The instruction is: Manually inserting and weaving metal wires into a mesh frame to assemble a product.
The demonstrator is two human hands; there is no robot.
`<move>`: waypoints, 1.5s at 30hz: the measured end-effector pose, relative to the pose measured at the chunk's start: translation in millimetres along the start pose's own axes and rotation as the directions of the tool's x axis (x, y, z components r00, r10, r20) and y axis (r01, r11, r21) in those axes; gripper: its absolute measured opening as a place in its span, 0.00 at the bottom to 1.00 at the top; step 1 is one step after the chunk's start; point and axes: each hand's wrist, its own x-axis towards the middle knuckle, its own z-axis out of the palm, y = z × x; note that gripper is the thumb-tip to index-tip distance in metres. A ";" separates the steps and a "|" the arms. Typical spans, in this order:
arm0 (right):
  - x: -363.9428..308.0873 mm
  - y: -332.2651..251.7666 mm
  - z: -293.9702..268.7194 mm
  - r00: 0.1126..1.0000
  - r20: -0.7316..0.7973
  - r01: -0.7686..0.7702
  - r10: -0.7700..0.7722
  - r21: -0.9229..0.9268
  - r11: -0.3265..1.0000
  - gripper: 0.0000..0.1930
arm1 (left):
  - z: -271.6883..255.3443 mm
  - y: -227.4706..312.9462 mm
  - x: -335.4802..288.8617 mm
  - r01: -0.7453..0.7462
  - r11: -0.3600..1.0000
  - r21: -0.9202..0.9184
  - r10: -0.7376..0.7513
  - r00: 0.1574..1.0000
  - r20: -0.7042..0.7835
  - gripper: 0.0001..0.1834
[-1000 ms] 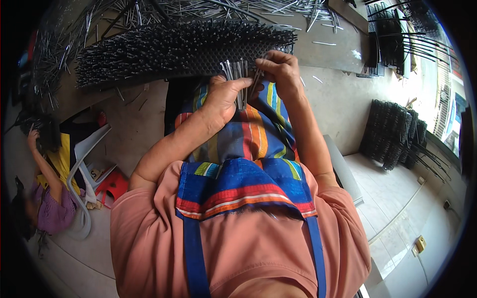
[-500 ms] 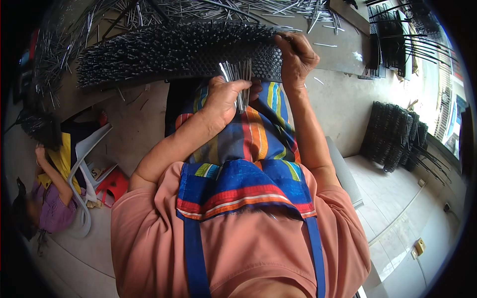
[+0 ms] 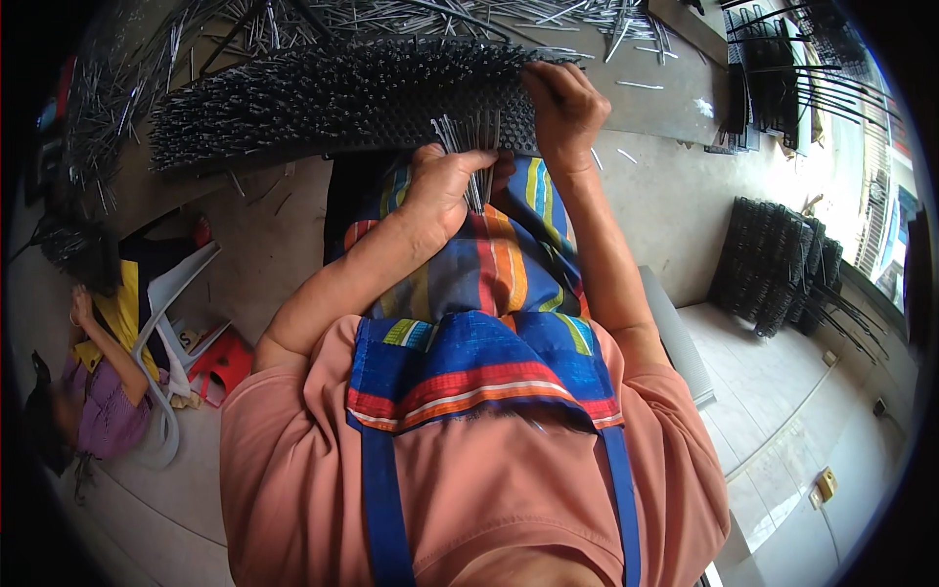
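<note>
Left hand (image 3: pixel 445 186), nearest the body above the striped apron (image 3: pixel 489 284), is clenched in a grip round a bundle of thin metal pins (image 3: pixel 476 147), tips up. Just beyond, right hand (image 3: pixel 565 103) pinches at the near edge of the black spiked mat (image 3: pixel 333 98) lying on the worktop (image 3: pixel 665 98). Judgement: keep bundle close to the mat, feed one pin at a time upright, steady the mat edge.
</note>
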 end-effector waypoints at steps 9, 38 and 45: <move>12.3 -3.7 -5.0 0.981 0.178 0.121 -0.072 -0.286 0.951 0.06 | 1.9 -2.6 6.3 -0.011 0.998 -0.064 0.012 1.000 0.011 0.07; 2.6 12.5 -31.5 0.993 -0.119 0.046 -0.015 0.262 0.964 0.05 | 4.5 -4.8 4.2 0.044 0.996 0.072 -0.048 0.997 0.053 0.08; -0.7 17.6 -34.4 0.993 -0.088 -0.047 0.081 0.338 0.940 0.04 | 5.8 -7.4 5.5 0.039 0.998 0.052 -0.044 0.995 0.084 0.11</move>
